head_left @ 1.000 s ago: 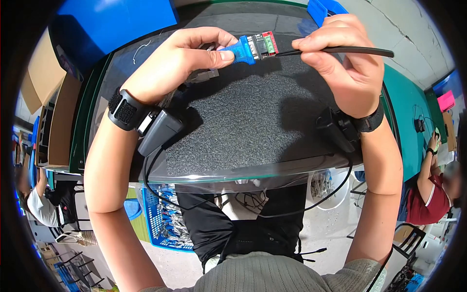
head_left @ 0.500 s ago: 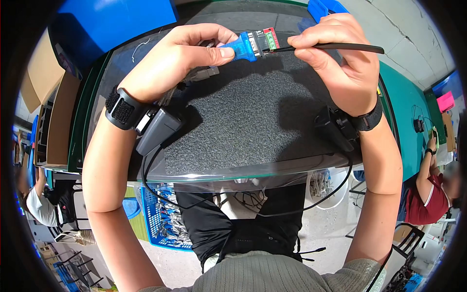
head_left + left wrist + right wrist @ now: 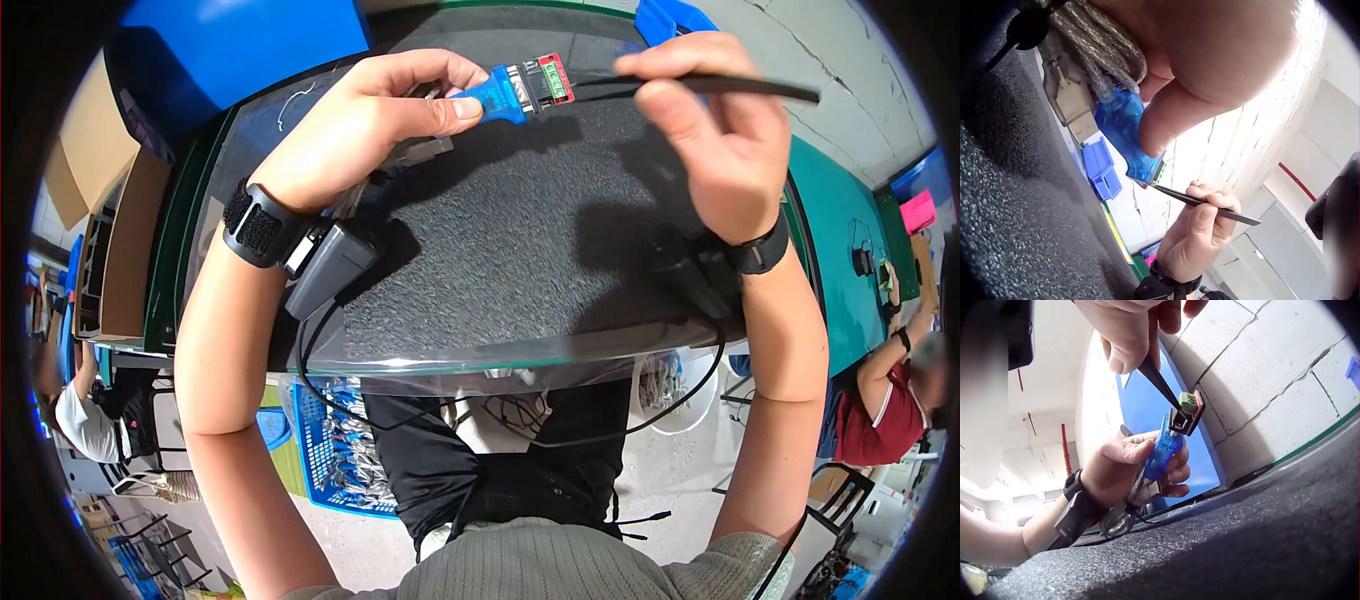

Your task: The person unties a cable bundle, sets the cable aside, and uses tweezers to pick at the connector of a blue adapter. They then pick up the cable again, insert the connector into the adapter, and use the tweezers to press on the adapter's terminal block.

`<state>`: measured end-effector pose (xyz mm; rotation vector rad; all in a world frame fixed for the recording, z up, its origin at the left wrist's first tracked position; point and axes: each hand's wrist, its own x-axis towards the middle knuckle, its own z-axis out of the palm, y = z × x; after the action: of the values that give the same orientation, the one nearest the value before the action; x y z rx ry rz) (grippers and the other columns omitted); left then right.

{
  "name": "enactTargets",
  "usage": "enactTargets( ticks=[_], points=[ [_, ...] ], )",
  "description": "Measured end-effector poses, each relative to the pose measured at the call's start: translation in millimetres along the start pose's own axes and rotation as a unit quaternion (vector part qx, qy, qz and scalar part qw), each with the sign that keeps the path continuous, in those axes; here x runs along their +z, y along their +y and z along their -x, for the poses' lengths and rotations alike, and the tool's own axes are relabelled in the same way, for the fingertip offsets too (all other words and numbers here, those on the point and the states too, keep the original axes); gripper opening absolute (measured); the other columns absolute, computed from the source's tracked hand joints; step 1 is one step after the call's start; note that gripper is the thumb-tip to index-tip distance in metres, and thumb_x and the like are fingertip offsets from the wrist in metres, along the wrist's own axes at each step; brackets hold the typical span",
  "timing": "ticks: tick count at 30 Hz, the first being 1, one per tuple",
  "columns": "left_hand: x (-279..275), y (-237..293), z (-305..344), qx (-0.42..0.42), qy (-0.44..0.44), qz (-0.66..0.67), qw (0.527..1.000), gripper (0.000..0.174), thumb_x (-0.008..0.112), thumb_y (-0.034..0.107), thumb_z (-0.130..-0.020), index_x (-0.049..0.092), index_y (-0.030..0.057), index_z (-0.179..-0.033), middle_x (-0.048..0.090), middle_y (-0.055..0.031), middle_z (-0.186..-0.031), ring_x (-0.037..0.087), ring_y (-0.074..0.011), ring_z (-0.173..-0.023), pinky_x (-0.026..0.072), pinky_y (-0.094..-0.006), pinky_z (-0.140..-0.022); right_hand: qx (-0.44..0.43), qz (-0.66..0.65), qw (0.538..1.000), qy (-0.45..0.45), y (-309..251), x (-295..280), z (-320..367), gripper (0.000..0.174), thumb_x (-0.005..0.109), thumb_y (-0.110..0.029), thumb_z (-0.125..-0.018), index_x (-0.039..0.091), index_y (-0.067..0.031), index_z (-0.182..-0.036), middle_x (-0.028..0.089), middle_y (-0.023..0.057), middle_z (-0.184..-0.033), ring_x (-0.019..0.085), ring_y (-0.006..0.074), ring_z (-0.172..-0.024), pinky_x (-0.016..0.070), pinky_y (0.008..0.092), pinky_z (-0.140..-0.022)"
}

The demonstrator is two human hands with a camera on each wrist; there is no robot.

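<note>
My left hand (image 3: 370, 120) pinches a translucent blue serial adapter plug (image 3: 500, 97) between thumb and fingers, above the dark mat. Its silvery cable (image 3: 1107, 47) is looped in the same hand, and the USB plug (image 3: 428, 150) hangs below. A small red-edged board with a green terminal block (image 3: 553, 80) is fitted on the metal end of the adapter. My right hand (image 3: 725, 140) grips black tweezers (image 3: 1160, 381) between thumb and fingers. Their tips point left at the terminal block, and they overlap its edge in the right wrist view.
A grey textured mat (image 3: 470, 250) covers the desk. Behind stand a large blue panel (image 3: 250, 50) and a blue bin (image 3: 675, 15). Left is a cardboard box (image 3: 115, 240). Below the desk are a blue basket (image 3: 315, 440) of cables and a white bucket (image 3: 700, 400). People sit at both sides.
The right hand with the tweezers first shifted slightly left, then moved back right, away from the terminal block, and is blurred. The left hand and adapter have barely moved.
</note>
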<state>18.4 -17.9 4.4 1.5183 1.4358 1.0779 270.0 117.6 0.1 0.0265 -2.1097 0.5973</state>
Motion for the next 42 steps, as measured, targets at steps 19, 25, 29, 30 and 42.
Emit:
enactTargets(
  ticks=[19,25,29,30,42],
  points=[
    [-1.4,6.7,2.4,0.032,-0.007,-0.012,0.999,0.021,0.066,0.019,-0.092,0.063,0.0060,-0.108,0.057,0.0063,-0.094,0.049,-0.0029,-0.088,0.0384,-0.0196,-0.081,0.326,0.111,0.931,-0.118,23.3,2.2,-2.1,0.035,0.065,-0.036,-0.091,0.063,-0.0017,-0.084,0.045,-0.0011,-0.062,0.043,0.0102,-0.060,0.0381,0.0286,-0.058],
    [-0.5,10.1,4.6,0.037,-0.007,-0.009,0.999,0.023,0.067,0.021,-0.092,0.063,0.0061,-0.109,0.057,0.0059,-0.093,0.048,-0.0028,-0.085,0.0384,-0.0195,-0.078,0.236,0.328,0.904,-0.142,24.3,-2.9,5.6,0.038,0.072,-0.035,-0.081,0.069,-0.0111,-0.111,0.062,0.0067,-0.100,0.061,0.0195,-0.093,0.0499,0.0337,-0.077],
    [1.0,11.4,5.2,0.037,-0.014,-0.016,0.999,0.024,0.067,0.021,-0.092,0.063,0.0057,-0.110,0.057,0.0056,-0.093,0.048,-0.0029,-0.084,0.0391,-0.0198,-0.076,0.047,0.208,0.977,-0.024,10.3,4.6,-7.9,0.048,0.079,-0.028,-0.076,0.068,-0.0166,-0.121,0.055,0.0070,-0.124,0.055,0.0240,-0.106,0.0457,0.0365,-0.092],
    [1.6,12.0,5.1,0.019,-0.022,-0.022,0.999,0.024,0.067,0.020,-0.092,0.063,0.0051,-0.110,0.057,0.0051,-0.094,0.049,-0.0031,-0.084,0.0396,-0.0202,-0.075,0.046,0.210,0.976,-0.026,3.9,4.8,-11.0,0.048,0.079,-0.028,-0.076,0.068,-0.0166,-0.121,0.055,0.0070,-0.124,0.055,0.0240,-0.106,0.0457,0.0365,-0.092],
    [7.9,12.7,4.1,0.052,-0.034,-0.065,0.996,0.025,0.067,0.013,-0.090,0.063,0.0002,-0.111,0.052,0.0018,-0.095,0.050,-0.0056,-0.086,0.0407,-0.0206,-0.074,0.013,0.120,0.991,-0.049,-7.4,12.3,-14.8,0.039,0.083,-0.018,-0.068,0.073,-0.0115,-0.106,0.065,0.0049,-0.105,0.059,0.0214,-0.095,0.0481,0.0325,-0.086]
  ],
)
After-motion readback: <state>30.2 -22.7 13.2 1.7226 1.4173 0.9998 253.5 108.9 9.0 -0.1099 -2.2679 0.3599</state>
